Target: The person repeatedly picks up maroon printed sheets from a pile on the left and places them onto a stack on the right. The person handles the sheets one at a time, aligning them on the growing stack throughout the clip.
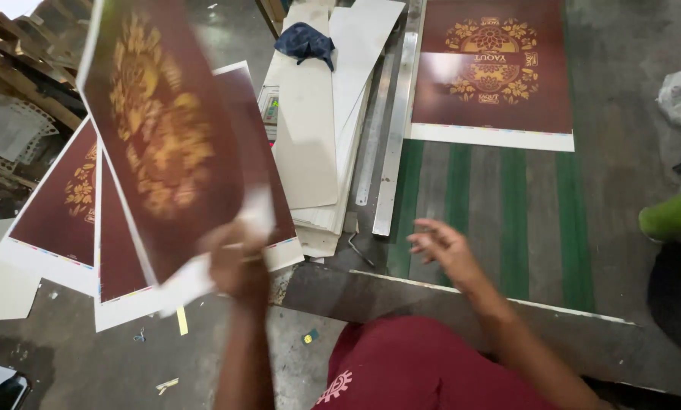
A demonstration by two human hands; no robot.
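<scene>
My left hand point(238, 262) grips the white bottom edge of a dark red printed sheet point(158, 129) with a gold floral design, lifted and tilted up at the left. Under it, several similar maroon sheets point(59, 205) lie fanned on the floor. My right hand point(443, 247) hovers with fingers spread and holds nothing, above a green striped mat point(507, 220). Another maroon printed sheet point(492, 68) lies flat on the mat farther off.
A long metal ruler point(397, 129) and a stack of white boards point(317, 121) lie between the piles, with a dark blue cloth point(304, 42) on top. A green cup point(671, 216) stands at the right edge. Paper scraps dot the concrete floor point(173, 357).
</scene>
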